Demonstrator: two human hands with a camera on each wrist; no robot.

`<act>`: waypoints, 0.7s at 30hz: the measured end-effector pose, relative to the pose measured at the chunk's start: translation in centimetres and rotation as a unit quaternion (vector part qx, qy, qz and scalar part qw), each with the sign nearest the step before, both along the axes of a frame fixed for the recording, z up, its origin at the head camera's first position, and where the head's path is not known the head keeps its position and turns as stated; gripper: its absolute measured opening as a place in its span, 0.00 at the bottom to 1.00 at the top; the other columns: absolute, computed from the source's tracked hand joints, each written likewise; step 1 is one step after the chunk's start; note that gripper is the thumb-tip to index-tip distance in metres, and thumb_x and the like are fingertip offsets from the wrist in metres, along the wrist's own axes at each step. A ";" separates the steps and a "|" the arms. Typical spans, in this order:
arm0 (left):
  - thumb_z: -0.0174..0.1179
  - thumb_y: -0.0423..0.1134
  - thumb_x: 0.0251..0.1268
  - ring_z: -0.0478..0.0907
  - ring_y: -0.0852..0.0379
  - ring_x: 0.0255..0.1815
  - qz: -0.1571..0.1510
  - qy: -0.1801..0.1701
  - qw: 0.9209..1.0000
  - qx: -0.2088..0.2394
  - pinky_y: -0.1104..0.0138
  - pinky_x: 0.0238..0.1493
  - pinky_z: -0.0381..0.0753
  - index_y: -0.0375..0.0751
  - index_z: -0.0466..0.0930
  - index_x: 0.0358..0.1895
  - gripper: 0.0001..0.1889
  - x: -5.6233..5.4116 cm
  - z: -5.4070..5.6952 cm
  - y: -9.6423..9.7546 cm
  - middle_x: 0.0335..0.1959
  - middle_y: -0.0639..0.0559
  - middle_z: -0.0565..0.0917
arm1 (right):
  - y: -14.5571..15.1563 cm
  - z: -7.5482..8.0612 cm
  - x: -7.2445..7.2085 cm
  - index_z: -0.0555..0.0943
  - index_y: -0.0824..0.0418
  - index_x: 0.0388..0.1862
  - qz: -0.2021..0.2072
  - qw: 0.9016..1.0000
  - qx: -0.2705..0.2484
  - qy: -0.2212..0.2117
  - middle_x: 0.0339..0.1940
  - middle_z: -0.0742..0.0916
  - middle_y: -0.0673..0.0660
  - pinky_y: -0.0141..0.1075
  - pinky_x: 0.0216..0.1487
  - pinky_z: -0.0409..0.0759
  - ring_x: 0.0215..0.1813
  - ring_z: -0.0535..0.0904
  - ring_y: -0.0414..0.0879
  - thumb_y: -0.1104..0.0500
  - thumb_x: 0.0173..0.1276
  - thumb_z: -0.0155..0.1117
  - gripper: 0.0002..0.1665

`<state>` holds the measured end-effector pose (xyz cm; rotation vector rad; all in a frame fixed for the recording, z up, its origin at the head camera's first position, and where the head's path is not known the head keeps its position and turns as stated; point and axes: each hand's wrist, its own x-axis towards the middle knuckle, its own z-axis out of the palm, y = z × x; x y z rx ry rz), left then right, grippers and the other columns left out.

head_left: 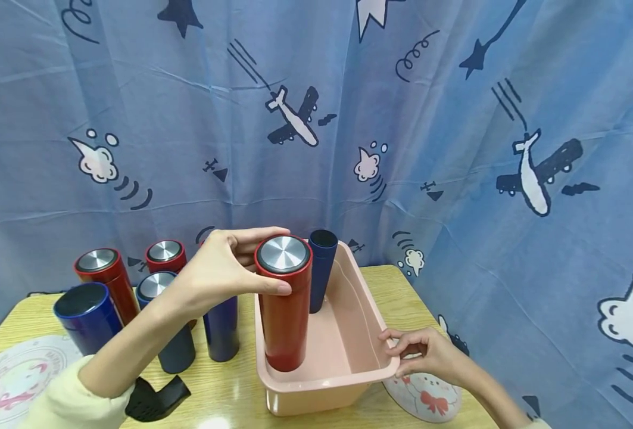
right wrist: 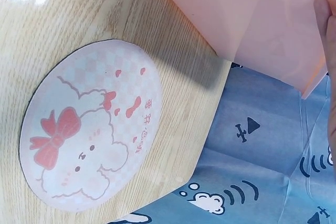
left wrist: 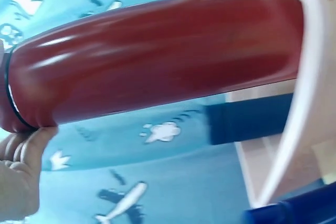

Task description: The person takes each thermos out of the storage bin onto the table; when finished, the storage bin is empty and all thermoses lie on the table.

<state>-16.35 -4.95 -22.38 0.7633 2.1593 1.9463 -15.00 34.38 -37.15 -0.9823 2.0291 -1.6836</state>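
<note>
My left hand (head_left: 217, 271) grips a red thermos flask (head_left: 284, 322) near its silver-topped lid, thumb in front and fingers behind. The flask is upright in the head view, its lower part over the left side of a pink plastic bin (head_left: 359, 310). In the left wrist view the red flask (left wrist: 157, 59) crosses most of the picture, its base near the bin's pale rim. Toward the back of the bin a dark blue flask (head_left: 323, 268) stands inside. My right hand (head_left: 429, 351) holds the bin's rim at the front right corner between thumb and fingers.
Left of the bin stand several flasks, among them a red one (head_left: 107, 277), a blue one without a silver top (head_left: 88, 322) and a dark one (head_left: 177, 351). Round mats lie at the left (head_left: 24, 381) and right (right wrist: 89, 129). A blue curtain (head_left: 316, 119) hangs behind the table.
</note>
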 end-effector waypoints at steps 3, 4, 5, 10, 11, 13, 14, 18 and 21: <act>0.77 0.32 0.42 0.82 0.53 0.50 0.012 0.002 1.000 -0.004 0.62 0.49 0.82 0.42 0.75 0.63 0.37 0.9 1.2 -0.9 0.49 0.47 0.85 | -0.1 -0.1 -0.1 0.79 0.79 0.44 -0.003 1.000 0.005 0.011 0.61 0.81 0.49 0.39 0.44 0.83 0.57 0.79 0.42 0.74 0.57 0.66 0.15; 0.77 0.33 0.42 0.82 0.53 0.50 0.017 0.002 1.000 -0.007 0.62 0.49 0.82 0.43 0.75 0.63 0.37 1.2 1.6 -1.2 0.49 0.47 0.85 | -0.1 -0.1 -0.1 0.79 0.79 0.44 -0.005 1.000 0.009 0.016 0.61 0.81 0.50 0.39 0.44 0.83 0.57 0.79 0.42 0.74 0.57 0.66 0.15; 0.77 0.33 0.42 0.82 0.53 0.50 0.020 0.001 1.000 -0.007 0.62 0.49 0.82 0.43 0.75 0.63 0.37 1.5 1.9 -1.5 0.49 0.48 0.85 | -0.1 -0.1 -0.2 0.80 0.78 0.44 -0.007 1.000 0.012 0.017 0.60 0.81 0.51 0.39 0.45 0.83 0.58 0.79 0.41 0.74 0.57 0.66 0.14; 0.78 0.36 0.42 0.82 0.53 0.50 0.043 -0.001 0.999 -0.031 0.63 0.50 0.81 0.46 0.75 0.63 0.38 2.7 2.9 -3.0 0.49 0.49 0.85 | 0.0 -0.1 -0.3 0.81 0.76 0.43 -0.017 0.999 0.020 0.023 0.60 0.81 0.56 0.37 0.44 0.83 0.59 0.77 0.40 0.74 0.56 0.67 0.14; 0.78 0.36 0.42 0.82 0.53 0.50 0.047 -0.004 0.998 -0.035 0.63 0.50 0.81 0.46 0.75 0.63 0.38 2.8 2.9 -3.3 0.49 0.49 0.85 | 0.1 -0.1 -0.3 0.81 0.76 0.43 -0.018 0.999 0.020 0.023 0.60 0.81 0.57 0.37 0.44 0.83 0.60 0.77 0.40 0.74 0.56 0.67 0.14; 0.78 0.37 0.42 0.82 0.54 0.50 0.056 -0.009 0.997 -0.044 0.63 0.49 0.81 0.46 0.75 0.64 0.38 3.0 2.7 -3.8 0.49 0.49 0.85 | 0.1 -0.1 -0.2 0.80 0.77 0.43 -0.018 0.999 0.020 0.021 0.60 0.81 0.58 0.37 0.44 0.83 0.59 0.77 0.40 0.74 0.56 0.67 0.14; 0.78 0.37 0.42 0.82 0.54 0.51 0.060 -0.011 0.997 -0.048 0.63 0.49 0.81 0.46 0.75 0.64 0.38 3.1 2.7 -4.1 0.49 0.49 0.85 | 0.1 0.0 -0.2 0.80 0.77 0.43 -0.019 0.999 0.021 0.021 0.60 0.81 0.58 0.37 0.43 0.83 0.60 0.77 0.40 0.74 0.56 0.67 0.14; 0.78 0.39 0.42 0.83 0.54 0.49 0.076 -0.008 0.994 -0.076 0.63 0.44 0.83 0.50 0.75 0.64 0.38 3.4 2.3 -5.3 0.46 0.50 0.86 | 0.1 -0.1 -0.3 0.81 0.76 0.42 -0.019 0.999 0.025 0.031 0.59 0.81 0.62 0.38 0.44 0.83 0.60 0.77 0.39 0.73 0.56 0.67 0.14; 0.77 0.41 0.44 0.83 0.55 0.48 0.085 -0.008 0.992 -0.097 0.63 0.36 0.83 0.53 0.75 0.63 0.37 3.6 2.0 -6.2 0.44 0.52 0.87 | 0.1 -0.1 -0.3 0.81 0.76 0.43 -0.015 0.999 0.021 0.028 0.59 0.81 0.60 0.37 0.45 0.83 0.60 0.76 0.39 0.73 0.57 0.67 0.14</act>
